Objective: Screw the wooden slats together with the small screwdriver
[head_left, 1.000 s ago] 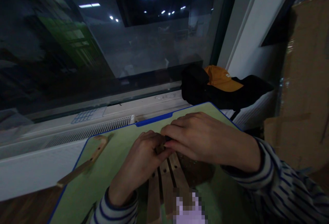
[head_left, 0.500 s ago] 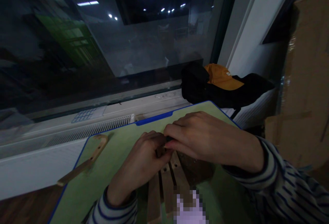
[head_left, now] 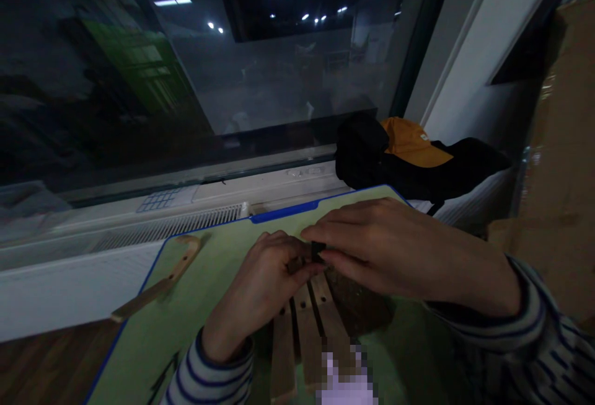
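wooden slats (head_left: 309, 324) are lying side by side on the green mat (head_left: 209, 293), their far ends reaching up under both hands. since a second ago the hands are sitting a touch higher and further right, and a small dark piece (head_left: 318, 249), hidden between the fingers before, is now showing. the right hand (head_left: 400, 250) is pinching it shut between fingertips just above the slat ends; the left hand (head_left: 260, 287) is curling closed on the end of the middle slat. judging by this, the fingertip work there is still going on.

the slats are looking like pale, flat, smooth wood, each pierced with small round holes. the mat is looking matte with a blue rim. a loose wooden strip (head_left: 160, 284), rounded at its end, is resting well apart to the left.
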A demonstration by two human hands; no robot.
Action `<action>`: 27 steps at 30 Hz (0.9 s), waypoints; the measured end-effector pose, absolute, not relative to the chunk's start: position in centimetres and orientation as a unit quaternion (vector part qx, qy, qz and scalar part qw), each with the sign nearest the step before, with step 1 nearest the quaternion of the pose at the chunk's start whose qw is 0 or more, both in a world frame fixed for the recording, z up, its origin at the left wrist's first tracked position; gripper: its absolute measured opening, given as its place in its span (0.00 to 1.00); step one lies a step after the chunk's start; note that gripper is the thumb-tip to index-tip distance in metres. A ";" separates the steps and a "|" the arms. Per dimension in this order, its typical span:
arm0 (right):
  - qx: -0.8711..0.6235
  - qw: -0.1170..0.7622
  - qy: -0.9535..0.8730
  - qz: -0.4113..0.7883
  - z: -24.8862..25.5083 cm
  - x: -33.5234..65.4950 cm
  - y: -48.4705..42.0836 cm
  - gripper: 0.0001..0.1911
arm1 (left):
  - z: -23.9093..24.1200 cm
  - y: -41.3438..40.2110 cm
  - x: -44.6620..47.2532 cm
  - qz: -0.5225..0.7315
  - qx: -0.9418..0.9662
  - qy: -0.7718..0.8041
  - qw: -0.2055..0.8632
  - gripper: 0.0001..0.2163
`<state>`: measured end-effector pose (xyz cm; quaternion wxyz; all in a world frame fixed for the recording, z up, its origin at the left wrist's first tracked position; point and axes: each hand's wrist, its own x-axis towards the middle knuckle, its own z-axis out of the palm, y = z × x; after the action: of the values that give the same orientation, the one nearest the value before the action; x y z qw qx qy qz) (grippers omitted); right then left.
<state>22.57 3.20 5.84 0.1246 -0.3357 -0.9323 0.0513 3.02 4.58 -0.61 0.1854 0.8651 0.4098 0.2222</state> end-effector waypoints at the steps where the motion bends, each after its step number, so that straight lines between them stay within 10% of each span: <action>1: -0.332 0.121 -0.933 0.062 5.9 22.6 3.2 0.12 | -0.5 4.5 3.0 0.221 0.867 0.405 0.185 0.02; 27: -0.348 0.101 -0.931 0.047 6.2 22.7 3.2 0.12 | -0.2 4.7 3.0 0.234 0.882 0.364 0.188 0.03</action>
<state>22.72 3.20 6.20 0.1007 -0.3477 -0.9310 0.0467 3.03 4.74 -0.17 0.1881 0.8816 0.3642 0.2338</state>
